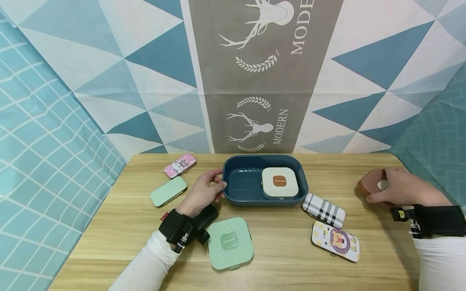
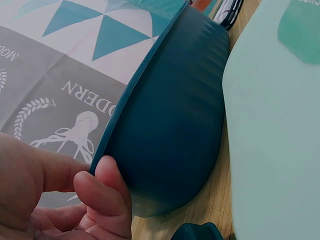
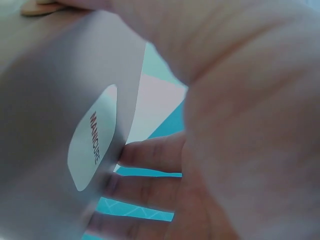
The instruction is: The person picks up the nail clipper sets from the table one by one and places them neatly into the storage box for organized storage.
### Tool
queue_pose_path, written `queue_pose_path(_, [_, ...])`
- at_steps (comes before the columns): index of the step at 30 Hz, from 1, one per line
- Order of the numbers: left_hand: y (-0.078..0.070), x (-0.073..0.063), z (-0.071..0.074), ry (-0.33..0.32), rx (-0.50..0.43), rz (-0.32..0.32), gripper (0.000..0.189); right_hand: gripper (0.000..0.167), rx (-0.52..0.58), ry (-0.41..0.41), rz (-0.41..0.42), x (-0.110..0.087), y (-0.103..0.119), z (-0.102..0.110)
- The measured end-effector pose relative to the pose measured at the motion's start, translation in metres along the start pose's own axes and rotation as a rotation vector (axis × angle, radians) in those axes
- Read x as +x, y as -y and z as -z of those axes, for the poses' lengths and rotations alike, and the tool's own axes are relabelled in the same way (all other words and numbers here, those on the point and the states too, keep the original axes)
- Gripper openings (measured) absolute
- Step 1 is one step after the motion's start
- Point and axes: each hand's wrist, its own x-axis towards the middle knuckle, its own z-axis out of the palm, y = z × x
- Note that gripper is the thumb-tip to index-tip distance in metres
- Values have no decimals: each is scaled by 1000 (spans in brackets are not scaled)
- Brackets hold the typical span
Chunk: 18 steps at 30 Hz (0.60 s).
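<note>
At the table's back middle stands a dark blue open container [image 1: 242,184], with a cream square manicure case [image 1: 287,184] lying in its right part. My left hand [image 1: 204,190] pinches the container's left rim; the left wrist view shows the fingertips [image 2: 107,175] at the edge of the blue wall [image 2: 170,110]. Far to the right, my right hand [image 1: 400,186] grips a brown manicure case [image 1: 365,184] by its sides. In the right wrist view its pale label [image 3: 95,140] reads "MANICURE". Whether the brown case touches the table, I cannot tell.
Left of the container lie a pink cartoon case [image 1: 180,165] and a long mint case [image 1: 168,191]. A black case [image 1: 207,216] is partly under my left wrist, beside a square mint case [image 1: 230,244]. Right of centre are a plaid case [image 1: 324,210] and a lion case [image 1: 335,241].
</note>
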Motion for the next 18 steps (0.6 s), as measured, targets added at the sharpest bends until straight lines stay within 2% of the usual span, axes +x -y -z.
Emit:
queue_pose_path(9, [0,0,0,-1,-4,2,54,83,1,-18,4,1,6,1])
queue_pose_path(18, [2,0,1,-1,0,-1,54,105,-34,-29,-43,2,8,3])
